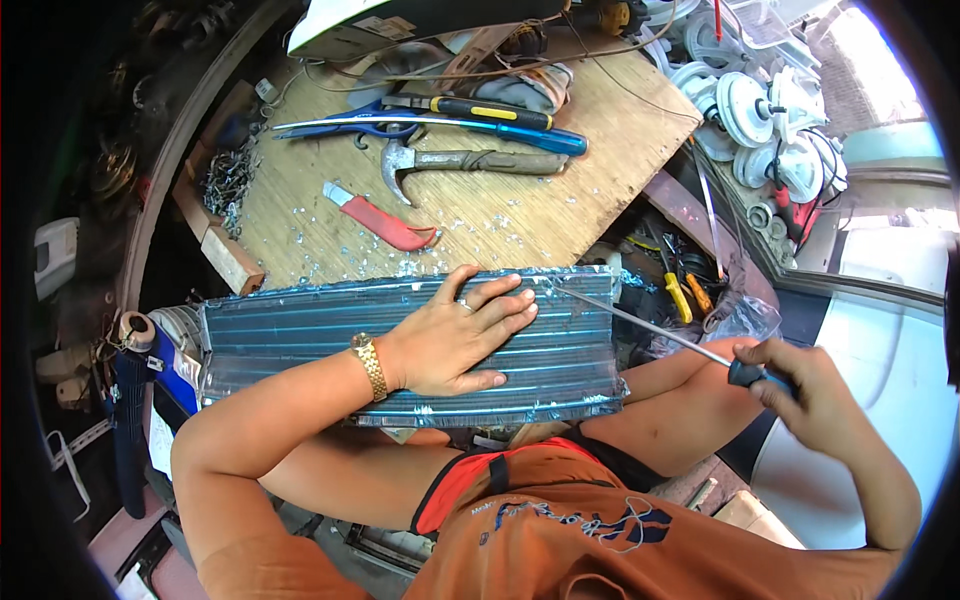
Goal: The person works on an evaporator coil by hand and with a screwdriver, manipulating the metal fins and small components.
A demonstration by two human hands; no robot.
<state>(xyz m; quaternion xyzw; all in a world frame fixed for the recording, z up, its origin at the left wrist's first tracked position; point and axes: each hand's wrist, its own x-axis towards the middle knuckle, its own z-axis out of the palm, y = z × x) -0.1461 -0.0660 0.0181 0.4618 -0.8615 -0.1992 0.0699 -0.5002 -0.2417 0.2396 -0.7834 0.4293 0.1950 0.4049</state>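
The finned coil [400, 345] is pinned flat by the open left hand [455, 340] — the screwdriver [650, 330], gripped in the right hand [800, 385], is best worked gently along the fins.

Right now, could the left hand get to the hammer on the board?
Probably yes. The left hand lies flat on the blue finned coil, and only bare plywood and a red-handled knife lie before the hammer.

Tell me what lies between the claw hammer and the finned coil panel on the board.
In the head view, a red-handled knife lies between the hammer and the coil panel, amid scattered metal shavings.
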